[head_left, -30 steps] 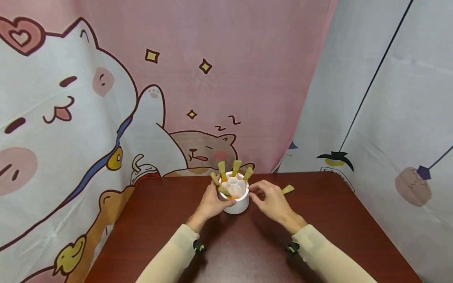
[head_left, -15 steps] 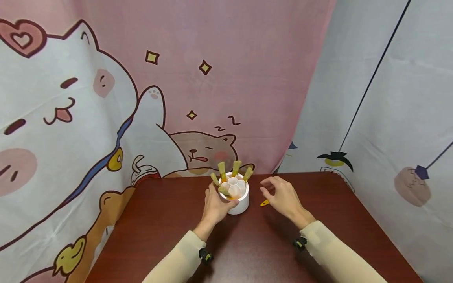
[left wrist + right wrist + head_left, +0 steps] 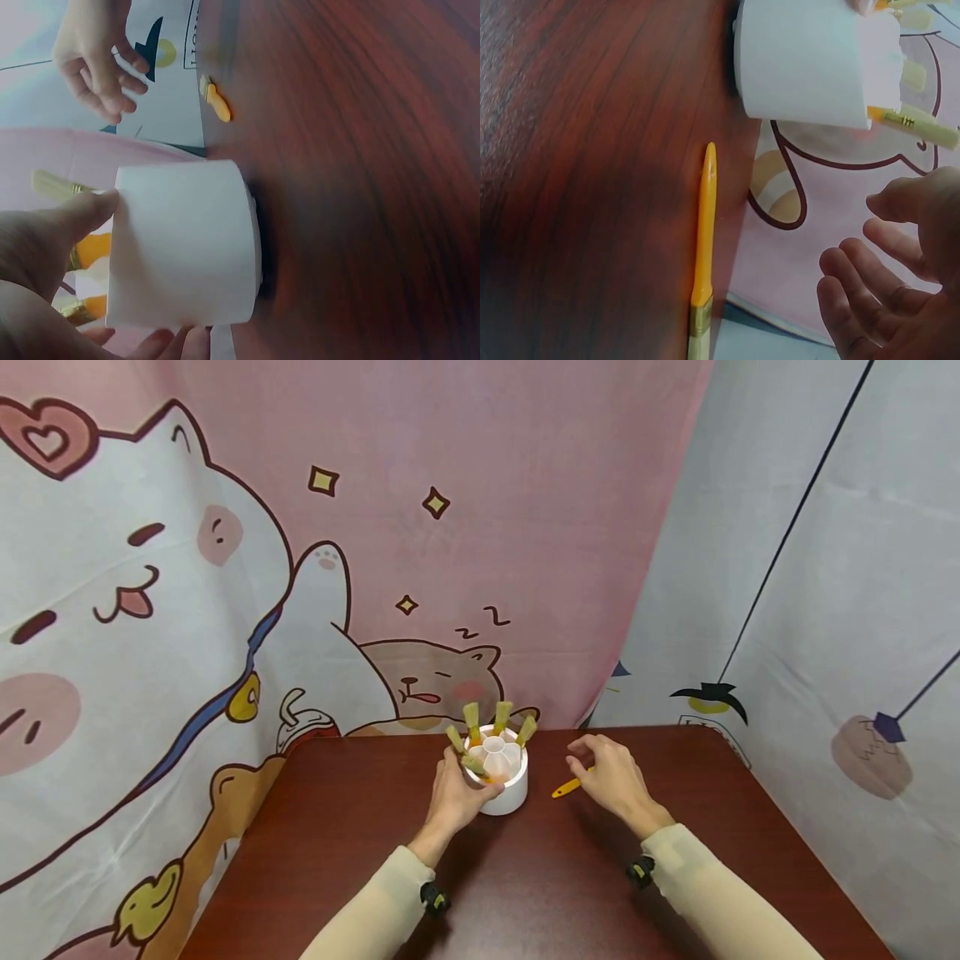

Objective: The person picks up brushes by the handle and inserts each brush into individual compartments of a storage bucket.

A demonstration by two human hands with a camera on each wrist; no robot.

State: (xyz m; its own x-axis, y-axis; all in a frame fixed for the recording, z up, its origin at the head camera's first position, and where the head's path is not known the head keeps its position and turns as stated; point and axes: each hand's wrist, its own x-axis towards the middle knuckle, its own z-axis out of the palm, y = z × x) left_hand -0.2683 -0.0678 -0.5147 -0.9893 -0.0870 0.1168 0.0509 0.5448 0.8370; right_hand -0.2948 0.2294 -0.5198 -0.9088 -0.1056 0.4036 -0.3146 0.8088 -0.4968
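A white round holder [image 3: 508,798] with petal-shaped compartments stands on the table. My left hand [image 3: 453,795] grips its left side, thumb across the near rim and the other fingers around the far side. Several paintbrushes [image 3: 471,720] with pale bristles and orange handles stand bristles-up around its inside. To the right, one loose paintbrush [image 3: 705,247] lies flat, its yellow-orange handle toward the holder. My right hand [image 3: 617,778] hovers over that brush, fingers relaxed and bent, nothing in its grasp; in the head view it covers the bristle end.
The dark red-brown table [image 3: 337,843] reaches back to a cartoon-printed cloth [image 3: 570,543]. A pale grey cloth [image 3: 810,610] hangs along the right side, close to the table's edge.
My right hand has moved off the holder's right rim, going right to above the loose paintbrush, whose handle now shows. My left hand keeps its hold on the holder.
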